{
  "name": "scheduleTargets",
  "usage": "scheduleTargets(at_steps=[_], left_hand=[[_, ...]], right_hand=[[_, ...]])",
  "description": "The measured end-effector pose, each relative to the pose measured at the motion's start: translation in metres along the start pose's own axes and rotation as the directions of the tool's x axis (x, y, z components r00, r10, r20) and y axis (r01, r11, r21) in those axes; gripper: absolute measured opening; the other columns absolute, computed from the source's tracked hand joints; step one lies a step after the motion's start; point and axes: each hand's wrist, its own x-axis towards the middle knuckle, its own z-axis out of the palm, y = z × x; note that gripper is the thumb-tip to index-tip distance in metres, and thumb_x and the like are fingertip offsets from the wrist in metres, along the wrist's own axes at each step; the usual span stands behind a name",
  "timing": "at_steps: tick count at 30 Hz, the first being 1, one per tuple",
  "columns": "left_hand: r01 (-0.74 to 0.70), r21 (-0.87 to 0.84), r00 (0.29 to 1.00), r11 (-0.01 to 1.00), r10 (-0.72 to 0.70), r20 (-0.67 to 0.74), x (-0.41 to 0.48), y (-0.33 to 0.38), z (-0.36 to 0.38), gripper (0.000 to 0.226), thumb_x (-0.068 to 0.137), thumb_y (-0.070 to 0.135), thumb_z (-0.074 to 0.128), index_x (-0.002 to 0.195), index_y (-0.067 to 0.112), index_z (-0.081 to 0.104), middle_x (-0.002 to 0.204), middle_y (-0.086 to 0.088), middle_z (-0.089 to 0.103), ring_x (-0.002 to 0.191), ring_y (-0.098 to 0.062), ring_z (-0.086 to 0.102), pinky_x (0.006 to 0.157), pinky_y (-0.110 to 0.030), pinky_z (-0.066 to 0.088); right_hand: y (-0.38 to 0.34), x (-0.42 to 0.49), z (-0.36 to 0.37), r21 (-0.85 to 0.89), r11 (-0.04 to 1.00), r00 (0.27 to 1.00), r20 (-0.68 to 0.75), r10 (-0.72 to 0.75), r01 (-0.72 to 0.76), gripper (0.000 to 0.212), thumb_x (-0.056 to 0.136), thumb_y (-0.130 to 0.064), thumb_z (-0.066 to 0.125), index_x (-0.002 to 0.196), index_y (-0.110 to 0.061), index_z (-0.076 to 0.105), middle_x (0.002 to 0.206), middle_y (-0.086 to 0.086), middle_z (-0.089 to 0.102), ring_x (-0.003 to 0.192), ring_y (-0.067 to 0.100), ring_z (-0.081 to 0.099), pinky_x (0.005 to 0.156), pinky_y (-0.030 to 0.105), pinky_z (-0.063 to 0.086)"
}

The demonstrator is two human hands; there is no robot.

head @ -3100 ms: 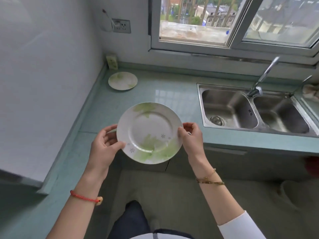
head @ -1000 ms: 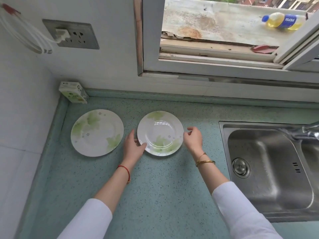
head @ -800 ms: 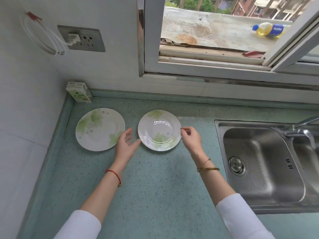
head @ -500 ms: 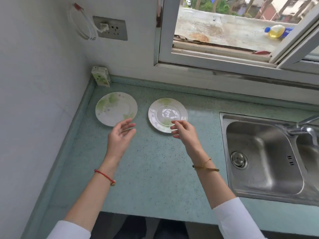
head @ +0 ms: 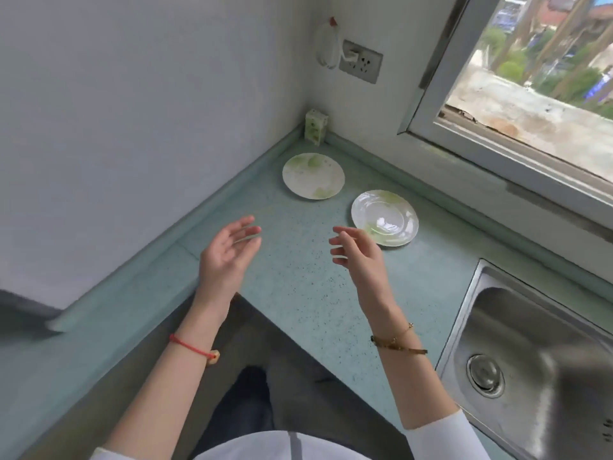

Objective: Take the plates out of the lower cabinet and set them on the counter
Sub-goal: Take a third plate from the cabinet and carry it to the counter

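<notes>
Two white plates with green leaf print lie flat on the pale green counter (head: 298,293). One plate (head: 313,175) sits near the back corner, the other plate (head: 386,217) lies to its right, closer to the window. My left hand (head: 229,254) hovers above the counter, fingers spread, holding nothing. My right hand (head: 360,255) floats just in front of the nearer plate, empty, with fingers loosely apart and not touching it. The lower cabinet is out of sight.
A steel sink (head: 530,360) is set into the counter at the right. A small green carton (head: 315,126) stands in the corner below a wall socket (head: 361,65). The window (head: 530,78) runs along the back wall. The counter turns left along the wall.
Both hands let go of the second plate, which now rests on the counter, and pulled back toward me. The view has swung left and away from the counter.
</notes>
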Motion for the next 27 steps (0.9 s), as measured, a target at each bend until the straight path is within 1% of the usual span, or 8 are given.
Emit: scheduleTargets(at_steps=[3, 6, 9, 12, 16, 20, 23, 27], left_hand=[[-0.024, -0.040, 0.991, 0.999, 0.019, -0.130, -0.049, -0.002, -0.026, 0.031, 0.091, 0.011, 0.070, 0.118, 0.025, 0.069, 0.116, 0.002, 0.074, 0.114, -0.014, 0.068, 0.107, -0.041, 0.049], [-0.044, -0.074, 0.962, 0.996, 0.022, -0.272, -0.099, -0.004, -0.052, 0.031, 0.091, 0.006, 0.068, 0.119, 0.020, 0.067, 0.118, -0.001, 0.072, 0.115, -0.016, 0.068, 0.108, -0.042, 0.048], [-0.068, -0.080, 0.917, 0.994, 0.031, -0.397, -0.150, -0.005, -0.079, 0.032, 0.092, 0.005, 0.066, 0.122, 0.016, 0.066, 0.120, -0.003, 0.072, 0.117, -0.019, 0.067, 0.108, -0.040, 0.049], [-0.115, -0.075, 0.839, 0.991, 0.056, -0.540, -0.204, -0.008, -0.108, 0.030, 0.094, 0.005, 0.063, 0.123, 0.016, 0.065, 0.122, -0.004, 0.071, 0.120, -0.022, 0.065, 0.107, -0.038, 0.049], [-0.178, -0.079, 0.709, 0.981, 0.072, -0.702, -0.279, -0.012, -0.142, 0.028, 0.097, 0.007, 0.059, 0.122, 0.019, 0.066, 0.123, -0.002, 0.071, 0.122, -0.022, 0.064, 0.101, -0.032, 0.052], [-0.250, -0.045, 0.523, 0.967, 0.096, -0.847, -0.369, -0.021, -0.175, 0.027, 0.099, 0.009, 0.058, 0.119, 0.024, 0.068, 0.121, 0.000, 0.073, 0.118, -0.020, 0.067, 0.098, -0.029, 0.053], [-0.265, -0.012, 0.426, 0.964, 0.106, -0.899, -0.424, -0.025, -0.188, 0.027, 0.098, 0.014, 0.059, 0.121, 0.026, 0.068, 0.123, 0.001, 0.072, 0.117, -0.018, 0.067, 0.097, -0.026, 0.054], [-0.290, 0.026, 0.224, 0.957, 0.095, -0.970, -0.519, -0.031, -0.204, 0.028, 0.096, 0.016, 0.061, 0.122, 0.024, 0.068, 0.121, 0.001, 0.073, 0.115, -0.017, 0.068, 0.097, -0.029, 0.054]], right_hand=[[-0.003, -0.031, 0.016, -0.043, 0.998, 0.992, 0.124, -0.030, 0.036, 0.024, 0.099, -0.022, 0.051, 0.116, -0.013, 0.065, 0.102, 0.004, 0.069, 0.092, 0.015, 0.065, 0.079, 0.026, 0.055], [-0.003, -0.062, 0.036, -0.073, 0.994, 0.964, 0.259, -0.056, 0.077, 0.025, 0.100, -0.023, 0.050, 0.117, -0.012, 0.064, 0.105, 0.006, 0.068, 0.096, 0.018, 0.066, 0.083, 0.028, 0.056], [0.001, -0.091, 0.059, -0.066, 0.993, 0.913, 0.402, -0.066, 0.101, 0.024, 0.100, -0.021, 0.050, 0.117, -0.012, 0.064, 0.102, 0.005, 0.069, 0.092, 0.014, 0.066, 0.079, 0.023, 0.056], [0.007, -0.127, 0.089, -0.052, 0.994, 0.839, 0.542, -0.053, 0.097, 0.023, 0.100, -0.018, 0.051, 0.115, -0.009, 0.065, 0.096, 0.003, 0.069, 0.085, 0.010, 0.065, 0.074, 0.021, 0.055], [0.017, -0.186, 0.129, -0.059, 0.991, 0.696, 0.717, -0.042, 0.120, 0.019, 0.100, -0.019, 0.051, 0.109, -0.014, 0.067, 0.088, -0.003, 0.069, 0.080, 0.009, 0.064, 0.072, 0.020, 0.053], [0.025, -0.269, 0.166, -0.090, 0.987, 0.492, 0.871, 0.013, 0.134, 0.019, 0.100, -0.023, 0.052, 0.107, -0.016, 0.068, 0.089, -0.003, 0.069, 0.081, 0.011, 0.063, 0.073, 0.022, 0.051], [0.031, -0.321, 0.184, -0.088, 0.986, 0.389, 0.921, 0.025, 0.142, 0.021, 0.100, -0.023, 0.051, 0.108, -0.013, 0.068, 0.092, 0.001, 0.067, 0.084, 0.014, 0.062, 0.071, 0.020, 0.051], [0.048, -0.410, 0.199, -0.095, 0.979, 0.224, 0.973, 0.053, 0.181, 0.023, 0.100, -0.021, 0.048, 0.109, -0.010, 0.067, 0.092, 0.000, 0.067, 0.084, 0.014, 0.062, 0.075, 0.022, 0.052]])
